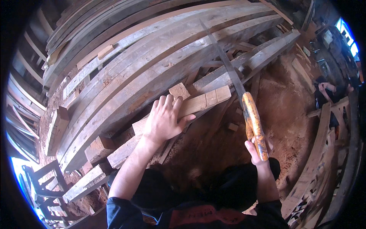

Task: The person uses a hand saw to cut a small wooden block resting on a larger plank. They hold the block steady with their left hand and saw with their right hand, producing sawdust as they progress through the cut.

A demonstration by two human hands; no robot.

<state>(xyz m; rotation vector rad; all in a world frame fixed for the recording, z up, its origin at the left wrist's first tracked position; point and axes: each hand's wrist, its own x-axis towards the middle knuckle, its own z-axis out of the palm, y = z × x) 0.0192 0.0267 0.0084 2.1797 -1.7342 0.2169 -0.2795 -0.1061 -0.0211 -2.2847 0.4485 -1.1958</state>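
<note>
My right hand (258, 152) is closed round the lower end of a handsaw's worn orange-yellow handle (254, 124). The saw's long, narrowing blade (225, 59) points away from me and tilts to the left, its tip over the stacked planks. My left hand (164, 119) presses on a squared wooden beam (204, 102), fingers bent over its far side and thumb stretched along the near side. Lines cross the beam near its right end. Just beyond my fingers sits a short wood block (179, 91). The saw is apart from the beam, to its right.
Long weathered planks (152, 63) curve across the far side. Beam ends (100, 149) stick out at the left. A grey timber (270, 51) slants off to the far right. Reddish, dusty floor (284, 110) lies at right, near a wooden frame (316, 152) and another person's hands (327, 90).
</note>
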